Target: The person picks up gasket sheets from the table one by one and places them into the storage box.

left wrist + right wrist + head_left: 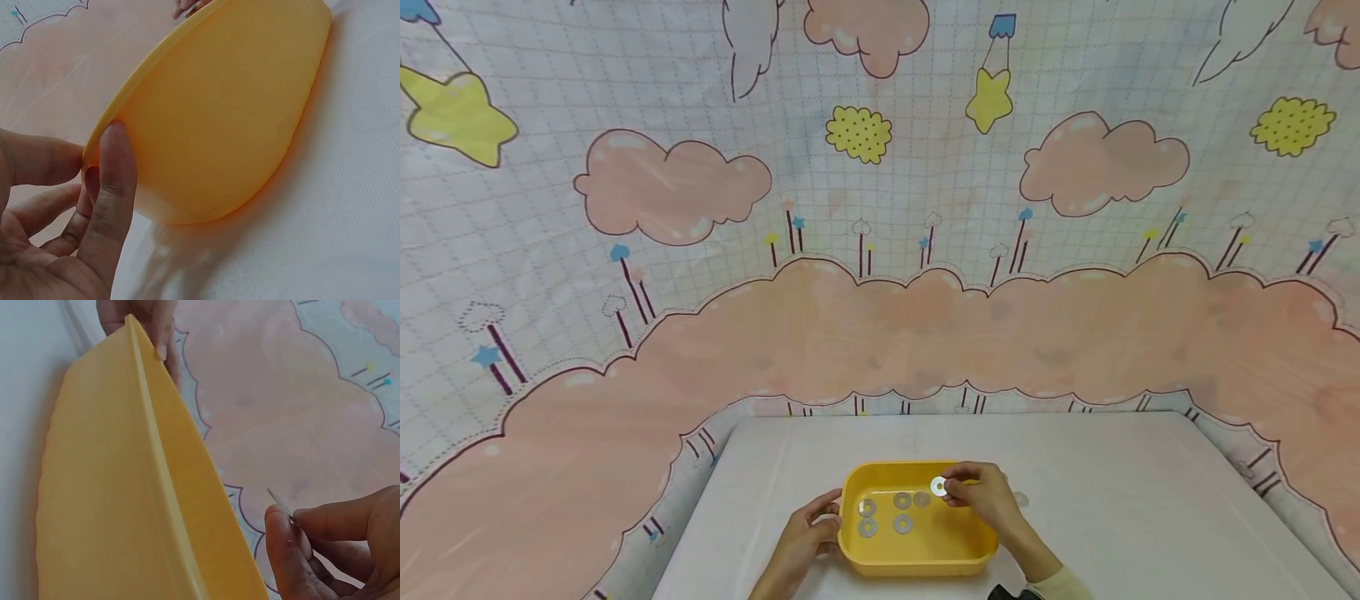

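Observation:
A yellow plastic tray (917, 568) stands on the white table. At its left end my left hand (808, 537) pinches the rim between thumb and fingers; the left wrist view shows the thumb (117, 162) along the outer wall. Over the tray's right part, my right hand (985, 497) pinches a flat metal washer (937, 487) by its edge. In the right wrist view that washer (279, 501) appears edge-on between thumb and forefinger, above the rim. Several more washers (902, 524) lie flat on the tray floor, spread over its left and middle.
On the table right of the tray, another washer (1021, 499) lies partly behind my right wrist. White cloth covers the table (1150, 500). A printed curtain (925, 333) with clouds and stars hangs along the back and sides.

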`<state>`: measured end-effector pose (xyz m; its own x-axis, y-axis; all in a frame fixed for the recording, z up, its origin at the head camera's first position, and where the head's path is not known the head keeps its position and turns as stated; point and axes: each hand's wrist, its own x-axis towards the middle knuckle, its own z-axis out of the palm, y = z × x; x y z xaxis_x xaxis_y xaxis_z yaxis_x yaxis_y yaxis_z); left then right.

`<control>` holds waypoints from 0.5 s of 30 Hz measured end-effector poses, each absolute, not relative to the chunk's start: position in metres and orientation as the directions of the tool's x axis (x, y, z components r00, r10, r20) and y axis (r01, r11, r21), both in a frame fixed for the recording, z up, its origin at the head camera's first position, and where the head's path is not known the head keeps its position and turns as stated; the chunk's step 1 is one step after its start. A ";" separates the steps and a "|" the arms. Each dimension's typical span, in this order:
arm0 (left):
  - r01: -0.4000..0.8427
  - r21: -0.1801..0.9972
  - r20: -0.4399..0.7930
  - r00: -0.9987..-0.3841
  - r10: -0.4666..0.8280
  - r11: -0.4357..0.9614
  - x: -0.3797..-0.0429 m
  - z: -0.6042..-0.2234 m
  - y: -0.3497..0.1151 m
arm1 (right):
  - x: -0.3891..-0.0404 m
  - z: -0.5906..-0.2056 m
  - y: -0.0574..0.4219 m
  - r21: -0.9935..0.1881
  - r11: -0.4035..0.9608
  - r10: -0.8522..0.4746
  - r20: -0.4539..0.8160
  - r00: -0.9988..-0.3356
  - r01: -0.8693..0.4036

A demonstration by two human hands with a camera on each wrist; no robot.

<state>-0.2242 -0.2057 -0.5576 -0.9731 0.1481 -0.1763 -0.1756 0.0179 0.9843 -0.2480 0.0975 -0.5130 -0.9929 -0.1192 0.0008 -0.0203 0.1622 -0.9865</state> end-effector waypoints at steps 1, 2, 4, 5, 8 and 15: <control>-0.176 0.984 -0.176 -0.973 0.149 0.019 -0.225 -0.558 -0.206 | -0.249 -0.514 0.096 -0.986 0.164 -0.120 -0.001 -0.993 -0.019; -0.175 0.984 -0.177 -0.973 0.149 0.021 -0.226 -0.558 -0.206 | -0.250 -0.515 0.095 -0.986 0.167 -0.122 -0.002 -0.993 -0.018; -0.176 0.984 -0.178 -0.973 0.150 0.025 -0.227 -0.558 -0.206 | -0.251 -0.517 0.092 -0.984 0.176 -0.123 -0.011 -0.992 -0.011; -0.177 0.984 -0.179 -0.972 0.150 0.026 -0.228 -0.558 -0.206 | -0.252 -0.519 0.091 -0.983 0.185 -0.125 -0.018 -0.992 -0.006; -0.180 0.983 -0.182 -0.972 0.150 0.026 -0.230 -0.558 -0.207 | -0.253 -0.522 0.087 -0.980 0.201 -0.129 -0.037 -0.991 0.011; -0.183 0.983 -0.183 -0.971 0.155 0.019 -0.230 -0.557 -0.207 | -0.256 -0.528 0.081 -0.976 0.217 -0.121 -0.054 -0.991 0.027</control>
